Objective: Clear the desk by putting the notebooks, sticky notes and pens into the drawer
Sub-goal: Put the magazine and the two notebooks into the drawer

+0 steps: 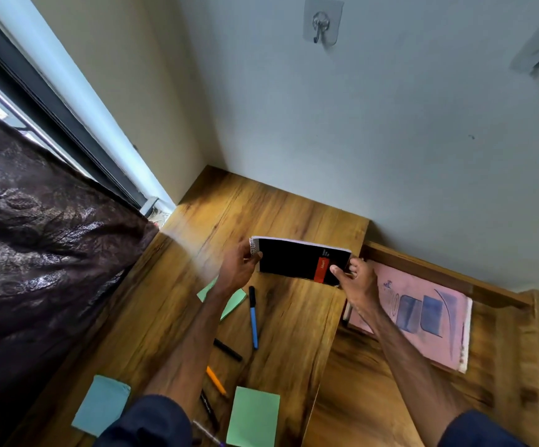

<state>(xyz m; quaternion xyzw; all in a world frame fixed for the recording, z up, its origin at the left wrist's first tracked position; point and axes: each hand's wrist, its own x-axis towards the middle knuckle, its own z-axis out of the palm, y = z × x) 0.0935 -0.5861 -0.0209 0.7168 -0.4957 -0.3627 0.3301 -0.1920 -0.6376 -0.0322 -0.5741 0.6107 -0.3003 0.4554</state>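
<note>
A blue sticky pad [102,404], green sticky notes [253,416] and several pens [253,317] lie on the desk [278,204], not yet put away. Above them the left hand [237,267] pinches the spiral edge of a black notebook [294,259], and the right hand [358,282] curls its fingers round the opposite end, beside the open drawer [507,343]. A pink notebook [423,321] already lies inside, so most of the job looks left.
</note>
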